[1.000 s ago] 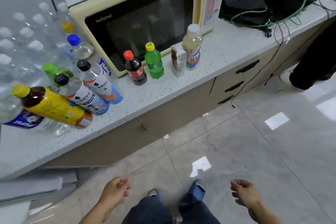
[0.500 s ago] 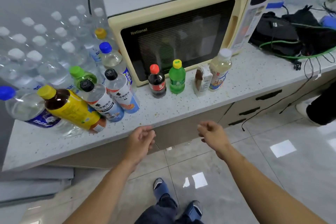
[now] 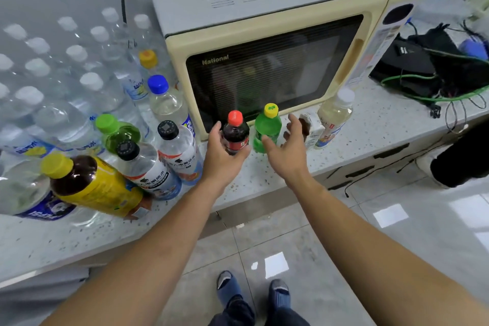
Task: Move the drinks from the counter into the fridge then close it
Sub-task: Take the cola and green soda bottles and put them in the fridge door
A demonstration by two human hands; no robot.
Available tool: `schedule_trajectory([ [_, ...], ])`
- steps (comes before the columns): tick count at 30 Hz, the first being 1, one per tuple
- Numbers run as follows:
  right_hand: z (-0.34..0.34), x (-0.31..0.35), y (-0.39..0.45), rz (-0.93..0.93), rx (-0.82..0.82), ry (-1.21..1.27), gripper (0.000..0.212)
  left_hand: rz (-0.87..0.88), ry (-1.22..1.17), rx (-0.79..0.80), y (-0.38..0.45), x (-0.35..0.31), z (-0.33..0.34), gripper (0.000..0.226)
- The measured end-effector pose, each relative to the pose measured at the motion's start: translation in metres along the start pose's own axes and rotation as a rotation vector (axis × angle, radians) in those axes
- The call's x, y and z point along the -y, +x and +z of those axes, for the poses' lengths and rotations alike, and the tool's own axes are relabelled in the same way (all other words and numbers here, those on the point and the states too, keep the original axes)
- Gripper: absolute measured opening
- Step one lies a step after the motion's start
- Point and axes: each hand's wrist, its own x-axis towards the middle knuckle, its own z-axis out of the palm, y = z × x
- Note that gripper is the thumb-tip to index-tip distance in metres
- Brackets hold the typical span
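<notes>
Since half a second ago both hands have been brought up from the surface's edge to the drinks. The small dark cola bottle with a red cap (image 3: 235, 135) is now wrapped by the left hand (image 3: 221, 160); the right hand (image 3: 287, 149), fingers spread and empty, is closing on the green plastic bottle with a yellow cap (image 3: 267, 128). Pickup is judged begun. The speckled white surface (image 3: 264, 180) carries a cream microwave (image 3: 264, 61) beyond the hands; glossy floor tiles lie below.

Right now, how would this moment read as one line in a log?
left hand: wrapping cola bottle | right hand: open, reaching green bottle | both bottles upright on counter | fridge: unseen
</notes>
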Motion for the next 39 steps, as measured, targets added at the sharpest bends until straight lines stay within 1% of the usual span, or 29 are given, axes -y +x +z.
schedule_trajectory([
  [5,0.01,-0.003,0.019,-0.008,0.036,-0.005,0.086,-0.02,0.072,-0.024,0.018,-0.001,0.001,0.099],
  [11,0.017,-0.007,0.033,-0.084,0.081,0.022,0.07,0.02,0.124,-0.069,0.028,-0.001,0.005,0.072],
  [15,0.014,-0.012,0.035,-0.116,0.111,0.039,0.064,0.0,0.126,-0.088,0.027,0.001,0.005,0.064],
  [20,0.006,-0.013,0.03,-0.13,0.143,0.048,0.062,0.001,0.132,-0.151,0.009,0.0,0.003,0.06],
  [24,-0.004,-0.016,0.014,-0.102,0.179,0.1,0.06,-0.001,0.093,-0.179,-0.021,0.004,-0.001,0.055],
  [28,-0.018,-0.018,-0.011,-0.108,0.24,0.204,0.047,-0.034,-0.04,-0.188,-0.065,0.007,-0.008,0.046],
  [30,-0.025,-0.018,-0.026,-0.103,0.269,0.243,0.044,-0.04,-0.142,-0.209,-0.093,0.009,-0.011,0.047],
  [34,-0.025,-0.021,-0.061,0.028,0.345,0.384,0.051,-0.12,-0.406,-0.304,-0.146,0.021,-0.019,0.055],
  [37,-0.015,-0.022,-0.089,0.087,0.47,0.439,0.048,-0.194,-0.602,-0.398,-0.185,0.037,-0.03,0.076],
  [39,-0.003,-0.023,-0.109,0.1,0.568,0.443,0.046,-0.232,-0.671,-0.484,-0.213,0.046,-0.04,0.079],
])
